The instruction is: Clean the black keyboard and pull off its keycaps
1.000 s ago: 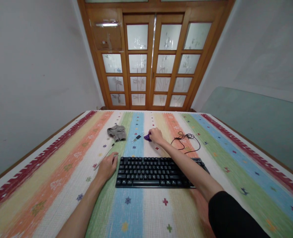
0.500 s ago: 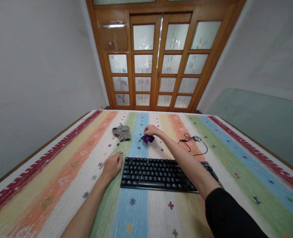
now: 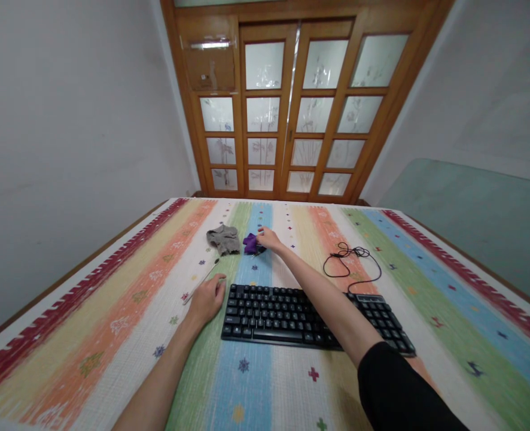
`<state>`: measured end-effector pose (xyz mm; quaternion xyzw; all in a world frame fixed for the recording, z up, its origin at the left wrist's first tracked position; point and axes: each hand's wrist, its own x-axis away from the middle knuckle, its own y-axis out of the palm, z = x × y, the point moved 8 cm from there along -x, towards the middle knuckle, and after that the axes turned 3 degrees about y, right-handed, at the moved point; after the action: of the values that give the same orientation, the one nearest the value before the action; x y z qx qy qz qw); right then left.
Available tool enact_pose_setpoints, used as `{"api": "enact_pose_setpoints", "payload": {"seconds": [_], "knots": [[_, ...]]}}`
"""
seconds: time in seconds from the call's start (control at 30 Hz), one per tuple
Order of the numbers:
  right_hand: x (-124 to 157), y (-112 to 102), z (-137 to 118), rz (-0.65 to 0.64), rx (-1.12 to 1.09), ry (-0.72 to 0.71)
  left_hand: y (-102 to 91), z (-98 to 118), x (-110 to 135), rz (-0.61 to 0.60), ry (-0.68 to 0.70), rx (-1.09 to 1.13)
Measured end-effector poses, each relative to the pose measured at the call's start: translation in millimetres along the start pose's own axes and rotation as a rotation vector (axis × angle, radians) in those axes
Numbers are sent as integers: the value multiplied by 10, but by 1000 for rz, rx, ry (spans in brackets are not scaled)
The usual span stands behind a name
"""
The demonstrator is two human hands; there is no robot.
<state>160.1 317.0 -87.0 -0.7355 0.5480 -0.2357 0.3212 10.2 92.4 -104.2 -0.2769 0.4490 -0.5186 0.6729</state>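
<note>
Head-height view, forward-down across table [image 3: 112, 311] toward door [image 3: 287, 114].

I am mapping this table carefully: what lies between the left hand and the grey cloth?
In the head view, a thin pale stick with a dark tip lies between the left hand and the grey cloth.

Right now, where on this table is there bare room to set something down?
Bare tablecloth lies right of the cable and keyboard, left of the left hand toward the red border, and along the near edge before the keyboard. Crowded: the far middle, where the grey cloth, purple cloth and right hand bunch together.
</note>
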Motion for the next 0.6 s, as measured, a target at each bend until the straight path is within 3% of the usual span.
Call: {"api": "enact_pose_setpoints", "payload": {"seconds": [0.27,0.6], "knots": [[221,-81,75,-96,248,-194,11,-26,-14,3,0,15],[525,-181,230,-78,437,-248,3,-33,-19,9,3,34]]}}
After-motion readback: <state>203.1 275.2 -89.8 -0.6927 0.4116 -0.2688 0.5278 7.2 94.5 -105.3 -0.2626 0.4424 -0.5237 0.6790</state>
